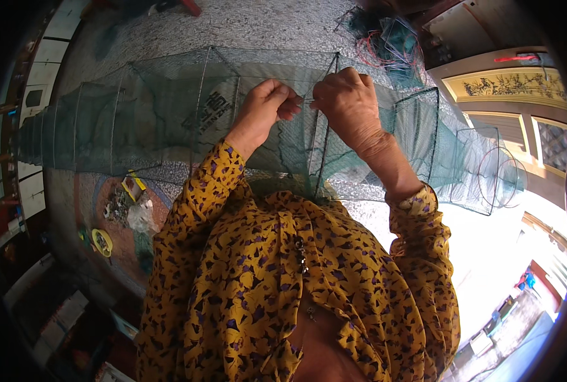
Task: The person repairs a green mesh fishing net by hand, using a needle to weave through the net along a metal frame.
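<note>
A long green mesh fish trap [146, 121] with several rectangular wire frames stretches from left to right in front of me. My left hand [267, 111] is held over its middle, thumb and fingers closed in a pinch. Close by on the right, my right hand [350, 102] is also closed, knuckles up, beside one of the dark wire frames [320, 149]. Something thin and pale seems to run between the fingertips, too small to name. The right fingertips are partly hidden behind the hand itself.
A tangled heap of netting and wire hoops [395, 54] lies at the far right. Left of me are a clear plastic bag [142, 216] and a yellow round container [102, 242]. Pale wooden furniture [509, 86] stands on the right. The floor [264, 25] is speckled grey.
</note>
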